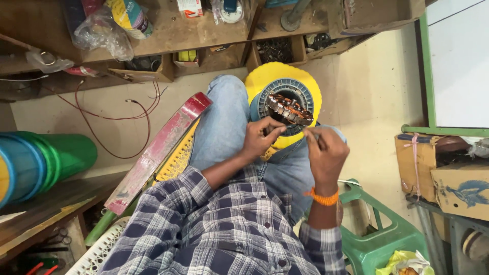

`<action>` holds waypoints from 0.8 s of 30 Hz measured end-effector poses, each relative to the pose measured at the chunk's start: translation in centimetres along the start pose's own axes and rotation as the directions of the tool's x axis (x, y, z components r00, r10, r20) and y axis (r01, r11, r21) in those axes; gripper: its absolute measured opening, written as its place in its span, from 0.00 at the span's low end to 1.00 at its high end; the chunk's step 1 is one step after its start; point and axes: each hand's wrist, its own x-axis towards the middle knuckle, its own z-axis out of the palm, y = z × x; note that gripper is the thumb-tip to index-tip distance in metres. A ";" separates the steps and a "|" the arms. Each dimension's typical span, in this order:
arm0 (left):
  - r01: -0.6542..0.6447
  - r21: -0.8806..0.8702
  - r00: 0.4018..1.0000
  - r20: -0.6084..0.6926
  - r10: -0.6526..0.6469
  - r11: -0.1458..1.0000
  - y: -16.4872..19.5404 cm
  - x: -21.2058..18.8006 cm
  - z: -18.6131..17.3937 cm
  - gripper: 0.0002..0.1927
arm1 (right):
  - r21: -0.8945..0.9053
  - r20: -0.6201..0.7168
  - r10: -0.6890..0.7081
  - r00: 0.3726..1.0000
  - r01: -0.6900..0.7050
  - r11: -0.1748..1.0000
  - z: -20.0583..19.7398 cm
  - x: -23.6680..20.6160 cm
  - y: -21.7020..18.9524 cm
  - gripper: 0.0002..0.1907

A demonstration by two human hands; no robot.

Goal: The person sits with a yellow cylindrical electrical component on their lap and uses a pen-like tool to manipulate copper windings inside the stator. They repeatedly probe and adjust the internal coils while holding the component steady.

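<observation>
Stator (289, 109): dull grey metal laminations, glossy copper-coloured wire windings. Disc (283, 76) beneath it: smooth yellow plastic, blue plastic ring inside. Shirt (224, 229): soft checked cloth, matt. Jeans (221, 127): faded denim. Shelf (193, 35): raw, scuffed wood. Stool (379, 239): glossy green plastic. Boxes (458, 188): matt brown cardboard. Wristband (322, 197): orange thread.

I wear a blue, white and grey plaid shirt (224, 229) with its sleeves rolled up, light blue jeans (224, 122) just beyond the shirt, and an orange thread band (322, 197) on my right wrist above the cuff.
</observation>
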 end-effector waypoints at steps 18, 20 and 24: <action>0.255 -0.272 0.958 -0.059 -0.281 0.928 -0.2 0.9 2.3 0.06 | 0.292 0.145 0.314 0.938 -0.344 0.893 0.9 3.0 4.2 0.06; 0.247 -0.254 0.959 -0.076 -0.273 0.935 -0.4 0.8 2.3 0.05 | 0.272 0.151 0.324 0.934 -0.354 0.895 0.3 1.6 3.6 0.06; 0.218 -0.186 0.968 -0.084 -0.237 0.958 -0.6 0.4 2.1 0.05 | 0.192 0.141 0.306 0.942 -0.329 0.925 0.9 -0.3 2.1 0.06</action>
